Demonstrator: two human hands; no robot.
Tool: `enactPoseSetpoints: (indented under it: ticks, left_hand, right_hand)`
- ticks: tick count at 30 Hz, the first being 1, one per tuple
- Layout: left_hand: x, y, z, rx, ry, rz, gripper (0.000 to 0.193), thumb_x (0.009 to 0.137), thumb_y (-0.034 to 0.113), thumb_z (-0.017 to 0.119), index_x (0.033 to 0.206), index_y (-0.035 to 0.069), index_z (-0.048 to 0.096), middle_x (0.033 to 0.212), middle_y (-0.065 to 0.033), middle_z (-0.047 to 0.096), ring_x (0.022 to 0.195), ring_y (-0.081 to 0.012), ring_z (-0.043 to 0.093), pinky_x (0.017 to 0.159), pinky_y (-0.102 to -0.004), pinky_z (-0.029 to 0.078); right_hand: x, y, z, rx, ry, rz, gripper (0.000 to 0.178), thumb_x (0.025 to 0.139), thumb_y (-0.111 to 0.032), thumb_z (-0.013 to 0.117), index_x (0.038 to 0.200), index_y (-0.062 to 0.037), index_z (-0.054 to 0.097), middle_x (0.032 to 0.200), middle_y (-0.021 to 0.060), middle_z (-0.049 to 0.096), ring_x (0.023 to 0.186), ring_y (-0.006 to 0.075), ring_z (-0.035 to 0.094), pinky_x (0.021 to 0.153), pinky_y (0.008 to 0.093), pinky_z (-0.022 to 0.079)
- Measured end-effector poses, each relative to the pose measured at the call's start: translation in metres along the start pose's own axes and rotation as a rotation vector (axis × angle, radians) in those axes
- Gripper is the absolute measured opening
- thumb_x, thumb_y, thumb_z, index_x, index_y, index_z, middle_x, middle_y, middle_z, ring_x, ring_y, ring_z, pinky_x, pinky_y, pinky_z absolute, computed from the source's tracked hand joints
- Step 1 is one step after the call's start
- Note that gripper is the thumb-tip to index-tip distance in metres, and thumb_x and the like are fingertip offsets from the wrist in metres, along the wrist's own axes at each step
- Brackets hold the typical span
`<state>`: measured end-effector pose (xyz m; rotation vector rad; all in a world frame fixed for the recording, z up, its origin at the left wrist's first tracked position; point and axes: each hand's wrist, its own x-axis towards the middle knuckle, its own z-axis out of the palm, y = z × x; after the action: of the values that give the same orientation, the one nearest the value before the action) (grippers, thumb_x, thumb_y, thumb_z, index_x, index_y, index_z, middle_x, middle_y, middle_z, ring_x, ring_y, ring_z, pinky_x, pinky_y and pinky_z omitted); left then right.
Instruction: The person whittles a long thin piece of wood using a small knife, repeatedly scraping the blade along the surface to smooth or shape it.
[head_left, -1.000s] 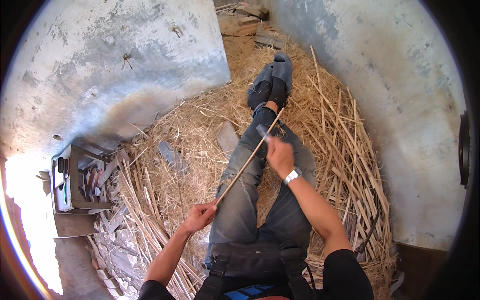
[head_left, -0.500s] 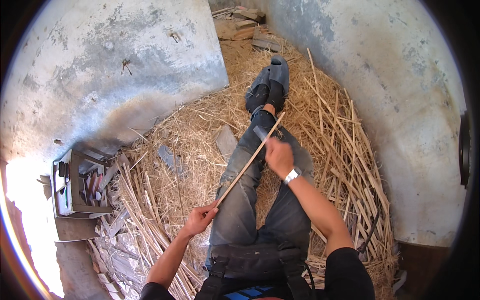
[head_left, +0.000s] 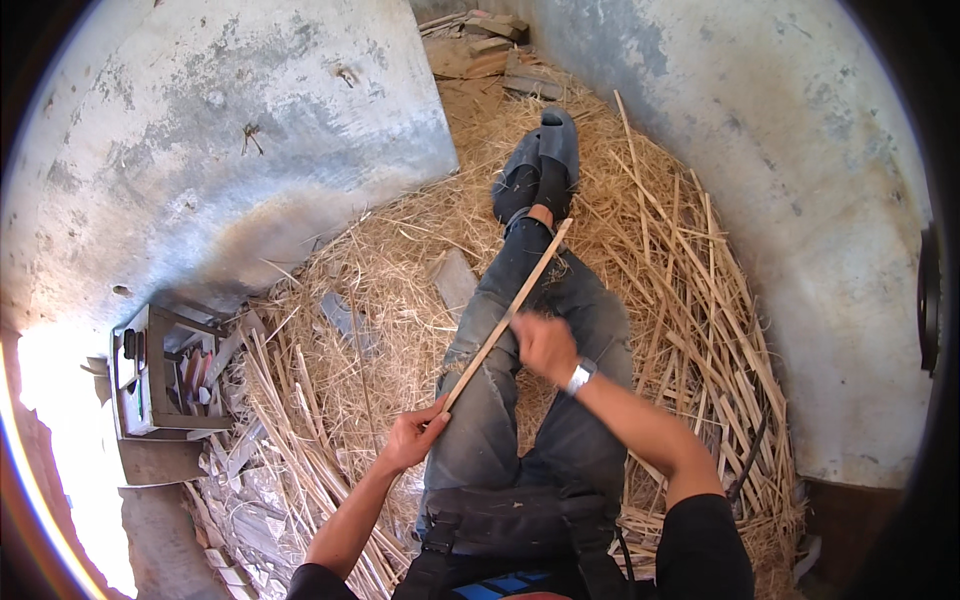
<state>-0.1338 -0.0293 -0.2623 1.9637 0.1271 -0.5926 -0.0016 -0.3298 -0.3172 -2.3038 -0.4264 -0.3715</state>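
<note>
Holding one wooden strip point(head_left: 506, 319) slantwise over two outstretched legs

Two hands worked at the single strip, a thin, flat, pale length with straight edges. It lay over the dark trousers point(head_left: 465, 440), its near end by one knee and its far end over the shins. The left hand point(head_left: 415, 437) had its grip clamped on the near end, thumb and fingers pressed together around it. The right hand point(head_left: 546, 347) was curled beside the strip's middle; what its grip closed on, if anything, I could not tell, since the knuckles hid it. One silvery watch point(head_left: 581, 375) circled the right wrist.

Two dark grey slippers point(head_left: 559, 145), smooth and round-toed, stood out beyond the trouser hems, the ankles crossed. The cloth was faded and scuffed at both knees.

Dry, curly straw point(head_left: 400, 240) covered the floor around the legs. Long, narrow sticks point(head_left: 690, 290), too many to count, lay in a loose pile on the right, with more sticks on the left. Two flat grey slabs sat in the straw. One box-shaped wooden stand point(head_left: 170, 370) was at far left, below a rough, patchy plaster wall point(head_left: 280, 110).
</note>
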Motion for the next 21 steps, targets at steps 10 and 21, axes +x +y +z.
enactPoseSetpoints:
  ticks: [10,21]
  left_hand:
    - [0.004,0.021,0.000,0.086,0.013,0.091,0.045,0.104,0.027,0.067,0.139,0.000,0.064,0.091,-0.0033,0.074,0.075,-0.0026,0.055,0.065,-0.0254,0.051]
    - [0.041,0.024,-0.004,-0.547,-0.177,0.044,0.052,0.112,0.032,0.053,0.152,-0.001,0.048,0.068,0.0066,0.040,0.047,-0.0048,0.034,0.043,-0.0216,0.028]
  right_hand:
    - [0.041,0.029,-0.027,-0.109,0.246,0.276,0.024,0.100,-0.025,0.063,0.083,-0.0075,0.067,0.069,0.0215,0.066,0.064,0.0437,0.067,0.056,0.0541,0.052]
    - [0.001,-0.035,-0.025,0.321,0.036,0.186,0.039,0.106,-0.034,0.062,0.078,-0.0057,0.063,0.060,0.0145,0.057,0.050,0.0292,0.058,0.048,0.0412,0.043]
